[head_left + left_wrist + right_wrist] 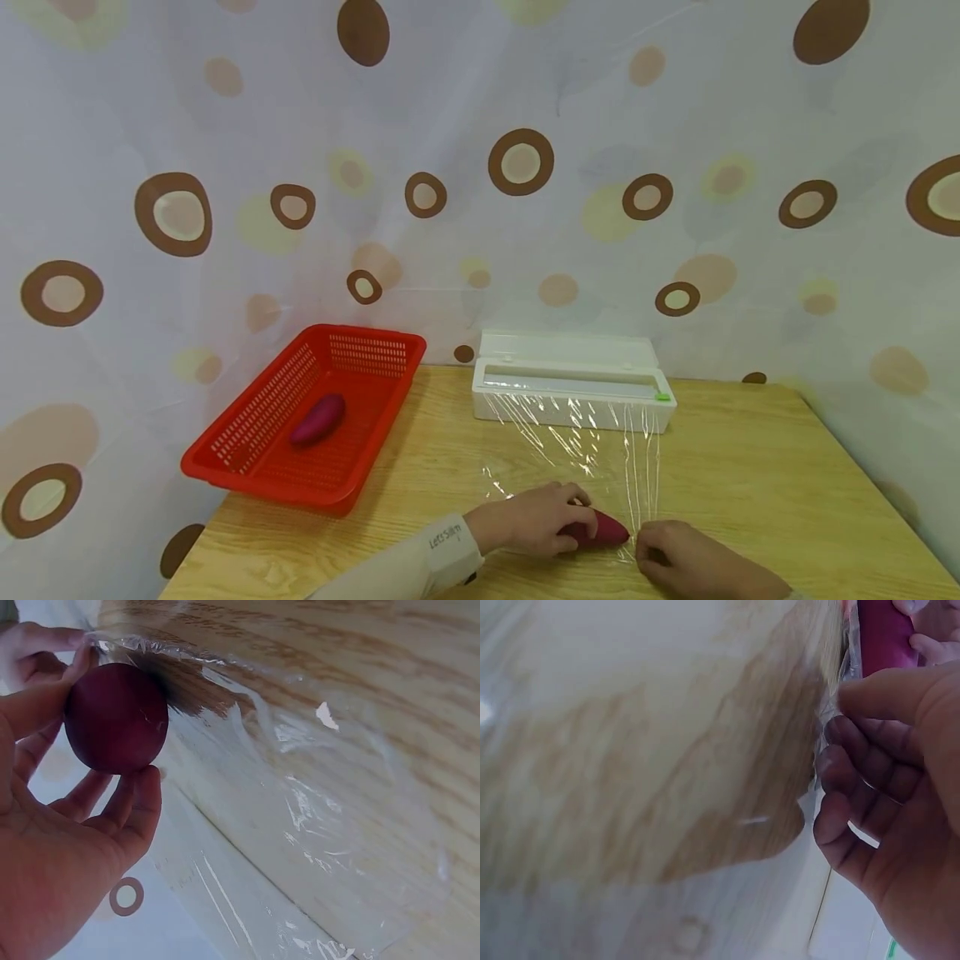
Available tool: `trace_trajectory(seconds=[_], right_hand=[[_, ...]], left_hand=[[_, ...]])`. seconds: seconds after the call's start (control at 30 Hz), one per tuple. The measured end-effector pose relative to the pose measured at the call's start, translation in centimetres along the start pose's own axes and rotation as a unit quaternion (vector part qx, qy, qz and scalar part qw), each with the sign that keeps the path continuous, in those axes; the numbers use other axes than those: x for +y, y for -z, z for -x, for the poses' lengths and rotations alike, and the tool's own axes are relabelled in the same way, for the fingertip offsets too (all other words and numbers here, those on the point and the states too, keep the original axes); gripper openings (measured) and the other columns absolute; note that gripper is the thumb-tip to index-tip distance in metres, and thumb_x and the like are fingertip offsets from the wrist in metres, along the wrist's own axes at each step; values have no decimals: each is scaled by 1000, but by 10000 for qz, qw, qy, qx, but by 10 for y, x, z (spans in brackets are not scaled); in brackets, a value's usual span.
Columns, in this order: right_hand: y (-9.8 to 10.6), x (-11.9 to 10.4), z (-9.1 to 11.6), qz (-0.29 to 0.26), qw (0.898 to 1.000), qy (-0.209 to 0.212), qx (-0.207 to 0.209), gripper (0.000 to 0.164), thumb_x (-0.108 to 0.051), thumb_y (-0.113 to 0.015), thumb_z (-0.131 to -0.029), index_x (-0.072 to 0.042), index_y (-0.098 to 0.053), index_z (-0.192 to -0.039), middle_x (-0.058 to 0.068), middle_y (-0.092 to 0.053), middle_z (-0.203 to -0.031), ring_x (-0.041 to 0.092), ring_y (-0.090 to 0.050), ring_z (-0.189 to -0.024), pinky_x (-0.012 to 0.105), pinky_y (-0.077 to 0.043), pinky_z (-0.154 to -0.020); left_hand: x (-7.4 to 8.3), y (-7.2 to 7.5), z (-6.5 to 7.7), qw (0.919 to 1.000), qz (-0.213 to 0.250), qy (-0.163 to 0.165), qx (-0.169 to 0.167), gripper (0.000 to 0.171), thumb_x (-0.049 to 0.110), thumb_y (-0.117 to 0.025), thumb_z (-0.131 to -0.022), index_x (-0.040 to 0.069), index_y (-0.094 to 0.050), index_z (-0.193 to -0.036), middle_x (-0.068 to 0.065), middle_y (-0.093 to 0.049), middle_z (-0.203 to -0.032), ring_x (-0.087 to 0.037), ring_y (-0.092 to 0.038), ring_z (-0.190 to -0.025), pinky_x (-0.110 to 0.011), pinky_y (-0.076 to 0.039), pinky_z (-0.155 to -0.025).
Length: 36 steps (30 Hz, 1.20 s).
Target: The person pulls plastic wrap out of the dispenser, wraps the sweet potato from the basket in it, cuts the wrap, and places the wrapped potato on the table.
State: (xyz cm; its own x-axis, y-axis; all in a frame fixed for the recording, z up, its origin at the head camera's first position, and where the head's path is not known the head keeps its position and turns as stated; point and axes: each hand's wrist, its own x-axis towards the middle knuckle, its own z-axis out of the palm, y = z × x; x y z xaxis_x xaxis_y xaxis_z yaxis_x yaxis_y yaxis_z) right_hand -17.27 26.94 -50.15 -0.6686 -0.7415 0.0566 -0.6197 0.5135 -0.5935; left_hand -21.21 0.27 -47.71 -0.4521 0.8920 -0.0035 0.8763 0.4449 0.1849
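Note:
My left hand (531,518) grips a purple sweet potato (606,532) from above, fingers and thumb curled round its sides. In the left wrist view the blunt end of the sweet potato (116,720) faces the camera. Under it, a sheet of clear plastic wrap (573,454) runs from a white dispenser box (573,410) toward the front of the table. Just right of the tip, my right hand (690,560) pinches the edge of the wrap. The right wrist view shows its thumb (881,694) and curled fingers at the crumpled film edge.
A red plastic basket (360,467) stands at the left with a second purple sweet potato (318,419) lying in it. The dispenser's lid (566,347) is raised, and a green slider (662,397) sits at its right end. A patterned sheet (465,150) hangs behind the wooden table (772,467).

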Motion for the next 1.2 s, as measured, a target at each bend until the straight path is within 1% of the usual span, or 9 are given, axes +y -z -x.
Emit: trace_trajectory(seconds=[0.1,0.3,0.43,0.53,0.6,0.73,0.97,1.1,1.2], right_hand=[[0,-2,0,-310,9992,-127,208,18,-10,-56,-94,-24,-55,-82,-20,-49,-74,-3,-47,-67,19,-42,-56],[2,-3,-5,-299,9951,-98,939,15,-9,-56,-94,-19,-53,-84,-18,-48,-76,-2,-46,-69,20,-40,-56],[3,-3,-7,-543,9927,-186,1063,13,-8,-55,-95,-15,-53,-84,-17,-47,-74,-2,-45,-68,21,-40,-54],[4,-3,-6,-801,9911,-305,1016,12,-8,-52,-96,-13,-53,-85,-15,-48,-74,-1,-45,-66,22,-41,-53],[5,-2,-6,-895,9900,-369,1024,11,-8,-52,-96,-12,-54,-86,-14,-48,-73,-1,-45,-65,23,-42,-52],[8,0,-8,-731,9892,-497,1173,11,-8,-53,-96,-12,-54,-85,-12,-50,-75,0,-46,-66,23,-42,-53],[12,1,-14,-366,9848,-777,1511,10,-11,-51,-97,-12,-54,-88,-8,-54,-77,1,-47,-69,22,-42,-56],[11,0,-20,-161,9801,-621,1880,9,-5,-57,-93,-12,-55,-88,-9,-55,-77,1,-49,-69,22,-42,-55],[8,-1,-25,15,9753,-319,2184,15,2,-61,-88,-12,-55,-88,-9,-55,-77,1,-49,-69,21,-42,-53]], left_hand=[[2,-1,-2,9999,-141,59,7,23,37,-65,-88,31,-57,-109,4,-47,-130,-9,-47,-108,-16,-39,-84],[8,-5,-6,9981,-502,357,69,41,51,-73,-75,31,-53,-105,10,-47,-123,-5,-45,-100,-17,-38,-78],[10,-6,-9,9957,-762,498,171,44,43,-78,-73,30,-51,-104,11,-49,-117,-5,-46,-96,-16,-40,-75],[8,-9,-10,9958,-705,532,229,42,32,-79,-73,29,-51,-105,10,-51,-113,-4,-48,-92,-15,-40,-72],[5,-11,-10,9966,-564,542,253,42,28,-77,-74,28,-51,-107,10,-51,-111,-4,-48,-89,-15,-40,-70],[-1,-15,-10,9976,48,630,286,41,24,-73,-77,26,-49,-110,11,-51,-110,-1,-48,-86,-14,-40,-70],[-8,-12,-8,9884,1133,963,292,37,25,-70,-84,26,-50,-115,2,-46,-118,-4,-51,-88,-16,-44,-73],[-13,-10,-7,9853,1402,916,349,36,26,-68,-86,25,-52,-118,2,-48,-113,-4,-51,-90,-16,-43,-76],[-17,-9,-7,9840,1494,843,485,33,23,-67,-87,22,-54,-117,5,-54,-108,-2,-51,-92,-16,-42,-78]])
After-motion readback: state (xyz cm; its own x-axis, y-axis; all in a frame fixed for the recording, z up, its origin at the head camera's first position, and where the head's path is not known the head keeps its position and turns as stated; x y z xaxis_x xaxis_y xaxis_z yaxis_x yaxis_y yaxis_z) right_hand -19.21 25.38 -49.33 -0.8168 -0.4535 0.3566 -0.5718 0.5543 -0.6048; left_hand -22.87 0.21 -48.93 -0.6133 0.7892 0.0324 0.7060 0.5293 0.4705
